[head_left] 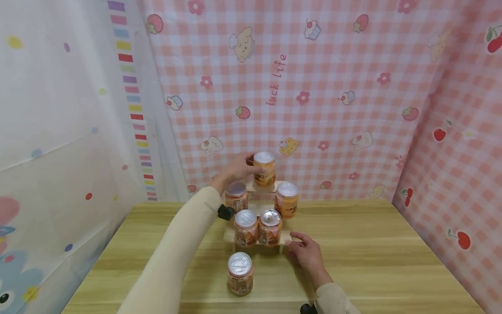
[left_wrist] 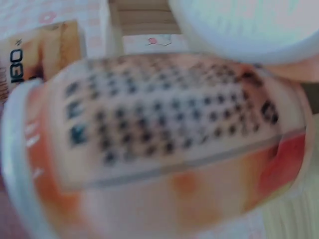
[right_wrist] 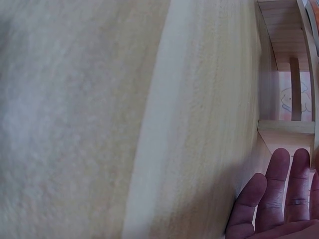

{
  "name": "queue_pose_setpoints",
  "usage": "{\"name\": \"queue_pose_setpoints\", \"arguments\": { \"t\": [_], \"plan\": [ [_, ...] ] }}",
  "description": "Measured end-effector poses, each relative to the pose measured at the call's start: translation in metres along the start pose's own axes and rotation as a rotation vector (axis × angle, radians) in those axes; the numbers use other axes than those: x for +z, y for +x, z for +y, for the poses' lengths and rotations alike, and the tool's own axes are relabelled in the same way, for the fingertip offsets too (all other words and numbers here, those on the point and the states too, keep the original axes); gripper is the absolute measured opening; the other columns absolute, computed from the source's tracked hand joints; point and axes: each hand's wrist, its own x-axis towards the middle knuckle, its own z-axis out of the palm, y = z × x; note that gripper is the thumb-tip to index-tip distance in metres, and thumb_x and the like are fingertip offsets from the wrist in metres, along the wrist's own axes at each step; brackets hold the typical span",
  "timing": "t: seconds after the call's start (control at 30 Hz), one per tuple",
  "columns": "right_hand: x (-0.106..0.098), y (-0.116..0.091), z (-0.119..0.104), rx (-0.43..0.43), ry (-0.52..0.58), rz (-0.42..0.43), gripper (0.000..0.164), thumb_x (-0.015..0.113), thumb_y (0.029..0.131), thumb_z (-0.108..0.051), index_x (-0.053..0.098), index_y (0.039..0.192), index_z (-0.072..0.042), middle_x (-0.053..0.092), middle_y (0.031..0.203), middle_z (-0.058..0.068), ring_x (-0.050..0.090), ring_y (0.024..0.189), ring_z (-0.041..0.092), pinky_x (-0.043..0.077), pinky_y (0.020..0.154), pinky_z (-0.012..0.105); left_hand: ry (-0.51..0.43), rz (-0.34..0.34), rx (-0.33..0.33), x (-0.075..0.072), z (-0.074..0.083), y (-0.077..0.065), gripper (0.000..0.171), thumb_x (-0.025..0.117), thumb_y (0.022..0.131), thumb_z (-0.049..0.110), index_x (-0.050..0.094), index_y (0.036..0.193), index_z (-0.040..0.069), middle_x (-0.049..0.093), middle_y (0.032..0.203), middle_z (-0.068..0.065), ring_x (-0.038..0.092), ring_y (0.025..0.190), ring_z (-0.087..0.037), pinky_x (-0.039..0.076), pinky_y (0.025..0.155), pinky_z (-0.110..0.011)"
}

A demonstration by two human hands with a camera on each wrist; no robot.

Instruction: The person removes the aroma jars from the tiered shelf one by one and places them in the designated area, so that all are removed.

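Note:
A tiered wooden stand bears several orange jars with silvery lids. On its top tier stands one orange jar, and my left hand grips that jar from its left side. My right hand touches the right end of the lowest tier. In the right wrist view its fingers are nearly straight beside the wooden stand. A labelled jar fills much of the left wrist view, blurred, with a pale lid above it.
Two jars, left and right, flank the middle tier. Another two, left and right, share the lowest tier. A separate jar stands on the wood-grain table in front. Pink checked cloth hangs behind.

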Motion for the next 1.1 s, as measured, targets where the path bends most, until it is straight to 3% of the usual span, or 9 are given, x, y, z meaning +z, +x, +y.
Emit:
{"name": "queue_pose_setpoints", "arguments": {
  "t": [0.1, 0.2, 0.43, 0.57, 0.7, 0.87, 1.1],
  "plan": [
    [0.002, 0.0, 0.0, -0.002, -0.004, -0.003, 0.035, 0.07, 0.092, -0.006, 0.062, 0.124, 0.006, 0.072, 0.09, 0.012, 0.07, 0.075, 0.027, 0.054, 0.062, 0.031, -0.003, 0.091, 0.035, -0.011, 0.001, -0.005, 0.064, 0.076, 0.088, 0.032, 0.051, 0.142, 0.009, 0.062, 0.125, -0.011, 0.056, 0.115, -0.026, 0.045, 0.1, -0.04],
    [0.004, 0.002, 0.001, -0.001, -0.004, -0.005, 0.035, 0.07, 0.092, -0.006, 0.062, 0.124, 0.006, 0.072, 0.089, 0.012, 0.07, 0.075, 0.026, 0.053, 0.062, 0.031, -0.028, 0.13, 0.072, -0.023, 0.004, -0.009, 0.061, 0.075, 0.088, 0.03, 0.053, 0.141, 0.007, 0.062, 0.123, -0.012, 0.057, 0.113, -0.027, 0.046, 0.099, -0.042],
    [0.002, 0.002, 0.001, 0.002, 0.0, -0.005, 0.035, 0.07, 0.091, -0.004, 0.061, 0.123, 0.008, 0.072, 0.087, 0.012, 0.069, 0.072, 0.025, 0.051, 0.058, 0.029, -0.088, 0.202, 0.032, -0.041, 0.015, -0.021, 0.066, 0.075, 0.088, 0.031, 0.049, 0.144, 0.009, 0.059, 0.129, -0.01, 0.055, 0.117, -0.025, 0.045, 0.102, -0.042],
    [0.0, 0.0, -0.001, 0.001, -0.005, -0.004, 0.035, 0.069, 0.091, -0.005, 0.061, 0.123, 0.008, 0.072, 0.087, 0.013, 0.07, 0.073, 0.026, 0.051, 0.059, 0.029, -0.144, 0.284, 0.095, -0.046, 0.022, -0.025, 0.063, 0.078, 0.086, 0.026, 0.052, 0.139, 0.006, 0.061, 0.128, -0.011, 0.057, 0.116, -0.025, 0.046, 0.1, -0.04],
    [0.001, 0.001, -0.002, -0.002, 0.01, -0.014, 0.036, 0.069, 0.091, -0.004, 0.06, 0.123, 0.01, 0.072, 0.088, 0.014, 0.069, 0.073, 0.025, 0.054, 0.062, 0.03, -0.113, 0.343, 0.128, -0.053, 0.028, -0.033, 0.061, 0.079, 0.085, 0.028, 0.055, 0.136, 0.005, 0.063, 0.123, -0.01, 0.059, 0.112, -0.024, 0.048, 0.098, -0.04],
    [0.001, 0.003, -0.001, -0.018, 0.018, -0.015, 0.036, 0.069, 0.091, -0.002, 0.059, 0.123, 0.012, 0.072, 0.09, 0.017, 0.07, 0.073, 0.024, 0.057, 0.066, 0.032, -0.014, 0.361, 0.092, -0.059, 0.034, -0.044, 0.062, 0.077, 0.085, 0.035, 0.055, 0.136, 0.009, 0.062, 0.122, -0.006, 0.057, 0.112, -0.021, 0.048, 0.097, -0.042],
    [0.0, 0.0, 0.0, -0.01, 0.018, -0.009, 0.038, 0.07, 0.091, -0.004, 0.06, 0.124, 0.01, 0.073, 0.09, 0.016, 0.07, 0.074, 0.026, 0.055, 0.062, 0.03, -0.022, 0.354, 0.069, -0.064, 0.039, -0.068, 0.067, 0.078, 0.084, 0.037, 0.053, 0.141, 0.01, 0.061, 0.125, -0.006, 0.055, 0.116, -0.022, 0.046, 0.1, -0.043]
  ]
}}
